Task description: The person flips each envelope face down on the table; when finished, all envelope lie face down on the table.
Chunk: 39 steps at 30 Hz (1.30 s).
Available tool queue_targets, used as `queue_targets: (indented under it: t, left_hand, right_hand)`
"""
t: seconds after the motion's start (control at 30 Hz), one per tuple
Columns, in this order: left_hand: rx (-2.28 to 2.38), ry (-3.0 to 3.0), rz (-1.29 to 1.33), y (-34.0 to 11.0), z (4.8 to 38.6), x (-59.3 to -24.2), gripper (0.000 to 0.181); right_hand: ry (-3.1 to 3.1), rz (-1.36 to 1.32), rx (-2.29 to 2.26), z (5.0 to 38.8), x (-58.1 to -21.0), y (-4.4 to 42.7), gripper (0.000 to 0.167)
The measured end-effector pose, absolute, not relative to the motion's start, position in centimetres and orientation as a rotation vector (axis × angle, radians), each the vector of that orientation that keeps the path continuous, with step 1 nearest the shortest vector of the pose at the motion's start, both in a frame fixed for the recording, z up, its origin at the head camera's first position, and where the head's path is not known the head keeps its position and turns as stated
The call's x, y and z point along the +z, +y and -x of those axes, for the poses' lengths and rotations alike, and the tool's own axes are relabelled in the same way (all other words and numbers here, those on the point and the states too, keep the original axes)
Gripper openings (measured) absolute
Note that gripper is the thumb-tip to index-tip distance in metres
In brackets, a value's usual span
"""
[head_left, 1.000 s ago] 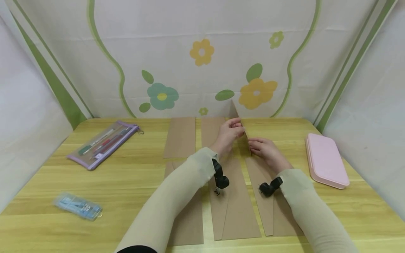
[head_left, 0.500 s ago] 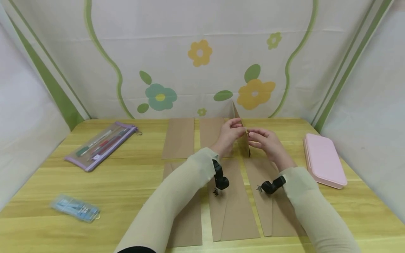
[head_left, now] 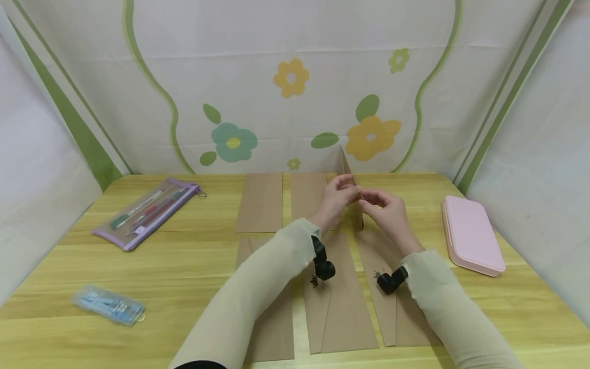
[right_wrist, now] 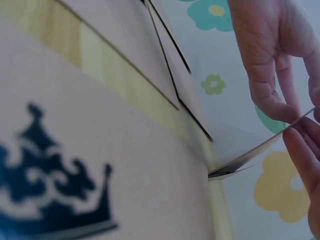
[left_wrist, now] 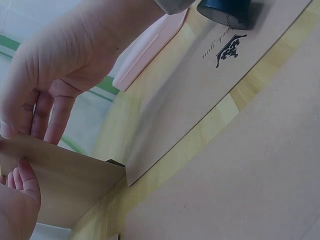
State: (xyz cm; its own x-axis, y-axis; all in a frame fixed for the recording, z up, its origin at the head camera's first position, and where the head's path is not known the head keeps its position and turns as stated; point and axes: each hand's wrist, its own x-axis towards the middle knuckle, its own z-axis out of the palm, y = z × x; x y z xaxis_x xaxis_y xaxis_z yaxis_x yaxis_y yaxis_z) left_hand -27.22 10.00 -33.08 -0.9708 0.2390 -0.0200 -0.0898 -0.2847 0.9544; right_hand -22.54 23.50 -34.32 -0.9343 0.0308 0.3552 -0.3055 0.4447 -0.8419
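Flowered cloth (head_left: 291, 97) backs our wooden table (head_left: 184, 266) in the head view, our left hand (head_left: 334, 202) and right hand (head_left: 388, 215) pinching a brown envelope (head_left: 356, 215) on edge between them, seemingly to steady it. Left-wrist view shows one broad side; right-wrist view, our fingertips (right_wrist: 296, 144) meeting at its edge.

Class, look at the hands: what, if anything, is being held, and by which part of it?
A brown envelope, by its upper edge: the left hand and the right hand both pinch it there.
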Motion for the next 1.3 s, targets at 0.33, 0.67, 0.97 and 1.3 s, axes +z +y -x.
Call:
queue_targets:
  t: [0.33, 0.67, 0.97, 1.3]
  left_hand:
    - [2.353, 1.72, -0.245, 10.4, 27.2, -33.2, 0.039]
    - [2.217, 1.756, -0.387, 10.4, 27.3, -33.7, 0.047]
    - [2.131, 1.765, -0.516, 10.5, 27.2, -34.2, 0.055]
    - [2.267, 1.821, -0.372, 9.6, 27.2, -35.3, 0.043]
  right_hand:
    - [-2.214, -0.238, 1.156, 22.4, -34.9, 22.7, 0.014]
    - [-2.119, -0.094, 0.939, 22.2, -34.7, 22.1, 0.013]
    - [-2.035, 0.228, 1.144, 22.1, -33.6, 23.6, 0.016]
    - [-1.662, 0.365, 1.766, 22.2, -33.0, 24.9, 0.009]
